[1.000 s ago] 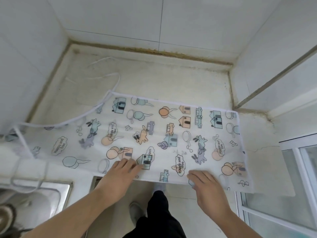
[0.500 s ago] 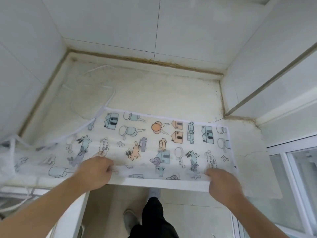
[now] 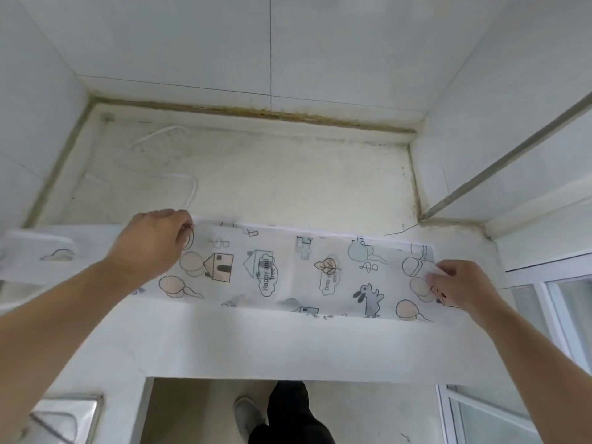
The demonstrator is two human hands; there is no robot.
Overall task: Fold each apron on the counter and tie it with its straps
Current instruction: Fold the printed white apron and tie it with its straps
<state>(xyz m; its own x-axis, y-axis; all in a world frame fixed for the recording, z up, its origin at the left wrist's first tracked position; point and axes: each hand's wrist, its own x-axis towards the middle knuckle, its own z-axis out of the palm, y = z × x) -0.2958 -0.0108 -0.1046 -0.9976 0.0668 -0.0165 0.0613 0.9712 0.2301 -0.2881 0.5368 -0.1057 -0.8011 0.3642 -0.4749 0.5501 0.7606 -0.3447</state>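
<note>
- While the apron (image 3: 288, 270) lies folded into a long band across the counter (image 3: 288, 174), a sink (image 3: 64, 415) corner shows at 7 o'clock.
- A white strap (image 3: 166, 174) loops over the counter at 10 o'clock.
- The left hand (image 3: 153, 241) pinches the band's far edge at 9 o'clock.
- The right hand (image 3: 461, 286) pinches its right end at 3 o'clock.

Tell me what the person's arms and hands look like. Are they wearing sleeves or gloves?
Both arms are bare all the way up as far as the picture shows: no sleeves in view. The left hand and right hand wear no gloves, and no rings, watch or bracelets show. The fingers are bare too.
</note>
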